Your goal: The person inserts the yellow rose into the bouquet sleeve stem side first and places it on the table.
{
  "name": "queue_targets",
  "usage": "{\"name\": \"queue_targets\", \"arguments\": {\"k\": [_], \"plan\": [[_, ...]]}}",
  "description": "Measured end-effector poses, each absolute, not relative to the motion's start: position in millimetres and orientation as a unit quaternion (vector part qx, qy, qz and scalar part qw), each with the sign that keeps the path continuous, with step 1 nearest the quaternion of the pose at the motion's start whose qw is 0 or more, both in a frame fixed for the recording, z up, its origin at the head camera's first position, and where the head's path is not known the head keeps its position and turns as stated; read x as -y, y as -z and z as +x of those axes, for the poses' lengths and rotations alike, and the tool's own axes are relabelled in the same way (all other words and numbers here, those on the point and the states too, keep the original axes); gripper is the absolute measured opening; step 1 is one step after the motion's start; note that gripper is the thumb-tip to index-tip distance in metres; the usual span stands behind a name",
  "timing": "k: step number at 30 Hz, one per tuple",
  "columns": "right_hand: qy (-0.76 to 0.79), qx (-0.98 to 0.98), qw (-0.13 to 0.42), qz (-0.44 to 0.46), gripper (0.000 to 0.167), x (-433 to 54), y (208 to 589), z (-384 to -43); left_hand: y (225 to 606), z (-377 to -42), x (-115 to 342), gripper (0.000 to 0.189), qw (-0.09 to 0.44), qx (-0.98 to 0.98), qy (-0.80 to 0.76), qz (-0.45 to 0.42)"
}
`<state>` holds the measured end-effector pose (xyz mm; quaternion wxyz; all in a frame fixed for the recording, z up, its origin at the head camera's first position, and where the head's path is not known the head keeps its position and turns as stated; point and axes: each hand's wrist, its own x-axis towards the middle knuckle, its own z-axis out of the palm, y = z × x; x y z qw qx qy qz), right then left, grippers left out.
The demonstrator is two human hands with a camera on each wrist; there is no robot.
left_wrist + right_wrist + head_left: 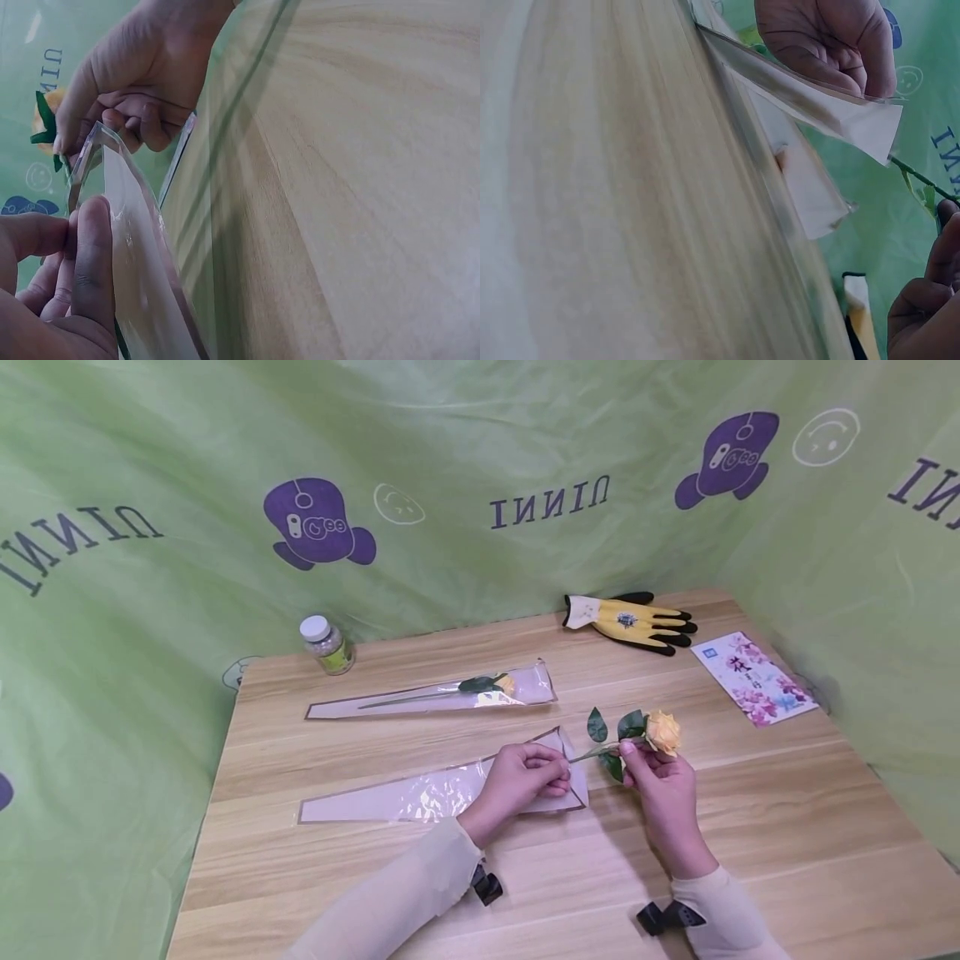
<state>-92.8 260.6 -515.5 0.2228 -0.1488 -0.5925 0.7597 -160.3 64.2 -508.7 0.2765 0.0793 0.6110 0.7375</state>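
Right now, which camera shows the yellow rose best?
The head view: the whole yellow rose, bloom, leaves and stem, shows between the right hand and left hand. The left wrist view catches only a blurred bit of bloom and leaf; the right wrist view only stem.

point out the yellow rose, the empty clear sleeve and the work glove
yellow rose [663, 732], head view, on the bloom by the right hand
empty clear sleeve [390, 798], head view, on the narrow middle of the film
work glove [626, 620], head view, on the yellow back

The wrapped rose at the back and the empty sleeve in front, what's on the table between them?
Nothing: bare table between wrapped rose and empty sleeve, head view.
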Motion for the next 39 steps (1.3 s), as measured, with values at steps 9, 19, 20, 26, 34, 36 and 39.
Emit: {"name": "queue_targets", "arguments": {"k": [9, 19, 20, 26, 34, 36, 39], "plan": [[-0.796, 0.564, 0.193, -0.108, 0.009, -264.0, 518.2, -91.2, 504.4, -161.0, -61.4, 0.009, 0.277, -0.617, -0.731, 0.091], [-0.77, 0.621, 0.118, -0.08, 0.013, -263.7, 519.7, -87.5, 499.3, -160.3, -62.2, 0.01, 0.253, -0.632, -0.723, 0.114], [-0.766, 0.628, 0.116, -0.078, 0.013, -263.9, 520.6, -87.5, 498.8, -160.0, -62.3, 0.01, 0.25, -0.634, -0.722, 0.118], [-0.757, 0.638, 0.122, -0.065, 0.016, -264.9, 522.0, -87.8, 498.4, -159.5, -62.0, 0.011, 0.242, -0.633, -0.723, 0.13], [-0.738, 0.658, 0.126, -0.077, 0.017, -262.9, 522.0, -87.7, 502.1, -160.1, -60.8, 0.012, 0.232, -0.632, -0.726, 0.138], [-0.747, 0.646, 0.132, -0.088, 0.016, -262.9, 521.3, -87.9, 502.7, -160.5, -60.4, 0.013, 0.229, -0.633, -0.727, 0.138], [-0.765, 0.619, 0.146, -0.105, 0.014, -263.1, 519.2, -88.5, 503.5, -161.5, -59.4, 0.013, 0.226, -0.634, -0.728, 0.132]]}}
